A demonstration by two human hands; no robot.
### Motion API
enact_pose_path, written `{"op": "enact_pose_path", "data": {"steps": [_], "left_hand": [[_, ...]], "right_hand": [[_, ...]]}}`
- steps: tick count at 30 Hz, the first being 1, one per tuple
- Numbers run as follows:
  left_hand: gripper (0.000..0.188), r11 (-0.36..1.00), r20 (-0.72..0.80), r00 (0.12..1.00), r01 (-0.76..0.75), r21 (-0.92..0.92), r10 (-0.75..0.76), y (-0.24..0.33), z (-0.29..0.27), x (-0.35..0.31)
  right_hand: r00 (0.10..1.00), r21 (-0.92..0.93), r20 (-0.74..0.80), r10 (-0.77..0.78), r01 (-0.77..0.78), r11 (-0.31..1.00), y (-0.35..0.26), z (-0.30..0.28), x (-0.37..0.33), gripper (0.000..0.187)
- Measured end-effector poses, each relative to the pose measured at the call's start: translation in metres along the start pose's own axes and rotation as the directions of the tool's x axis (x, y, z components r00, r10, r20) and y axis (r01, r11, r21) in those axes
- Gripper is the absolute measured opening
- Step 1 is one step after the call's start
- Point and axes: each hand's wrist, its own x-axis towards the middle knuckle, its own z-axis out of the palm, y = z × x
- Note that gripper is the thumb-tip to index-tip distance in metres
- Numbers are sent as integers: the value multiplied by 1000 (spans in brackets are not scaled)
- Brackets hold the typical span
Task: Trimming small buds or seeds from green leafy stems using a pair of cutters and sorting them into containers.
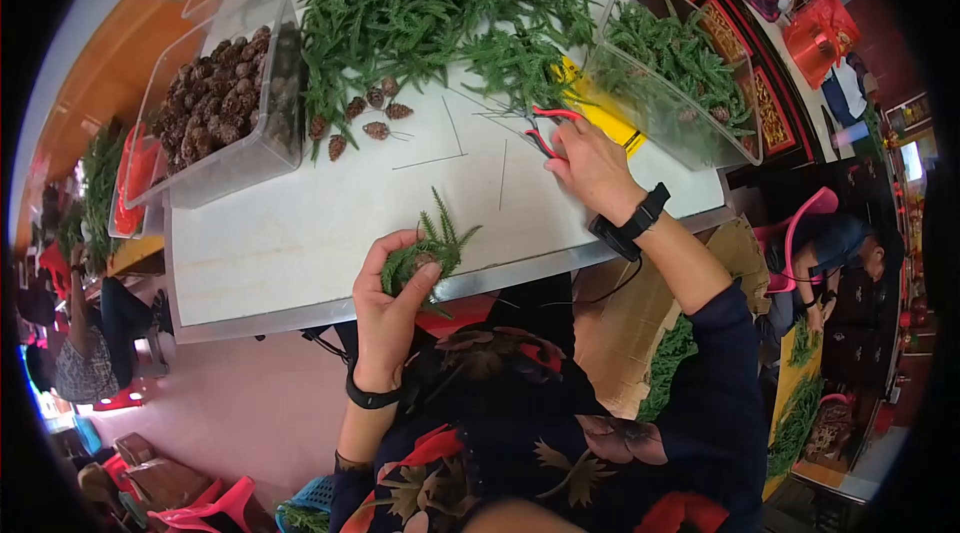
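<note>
My left hand [383, 308] is closed around a small green artificial pine sprig [443, 230] near the table's front edge. Something brown, perhaps a pine cone, shows between thumb and fingers, mostly hidden. My right hand [597, 171] grips red-handled pliers [556, 114] above the white table [270, 248], with the jaws pointing left by the edge of the greenery. Several thin dark wires [462, 143] lie loose between the two hands. Small pine cones [376, 131] rest to the left of these wires, below a large heap of green sprigs [430, 8].
A clear plastic bin [225, 185] of pine cones stands at left. Another clear bin [690, 129], with sprigs and a few cones, stands at right beside a yellow strip [622, 131]. Cardboard [615, 318] lies below the table's right side. Other people sit at both sides.
</note>
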Motion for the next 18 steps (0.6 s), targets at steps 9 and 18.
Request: {"op": "enact_pose_path", "data": {"steps": [9, 18], "left_hand": [[32, 1000, -23, 1000, -12, -13, 11, 7, 0, 3], [32, 984, -22, 998, 51, -173, -55, 2, -6, 3]], "right_hand": [[989, 40, 10, -146, 145, 989, 34, 1, 32, 44], [982, -245, -130, -136, 101, 964, 7, 12, 29, 57]]}}
